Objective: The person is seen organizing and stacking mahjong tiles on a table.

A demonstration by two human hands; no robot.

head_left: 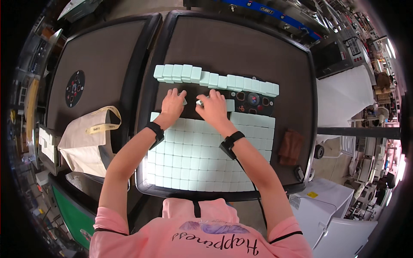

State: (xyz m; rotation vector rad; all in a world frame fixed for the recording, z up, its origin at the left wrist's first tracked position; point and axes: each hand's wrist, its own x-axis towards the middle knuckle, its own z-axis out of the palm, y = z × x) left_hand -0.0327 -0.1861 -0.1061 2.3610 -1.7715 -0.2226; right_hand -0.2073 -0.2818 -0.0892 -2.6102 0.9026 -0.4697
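Observation:
Pale green mahjong tiles lie face down on a brown mahjong table. Between the far row of tiles (241,82) and the large near block of tiles (189,150), both hands work in the gap. My left hand (172,105) curls its fingers around a mahjong tile (184,102), which shows only at its right edge. Closed on another tile (200,103), my right hand (213,109) hides most of it. A further tile (230,105) lies just right of that hand. The far row is stacked, with its left part set slightly farther back.
A dark round centre panel (254,101) sits right of my hands. A brown cloth-like item (291,147) and a small black object (298,173) lie at the table's right. To the left stand a second table (107,51) and a beige bag (86,139). A raised black rim (148,86) borders my table.

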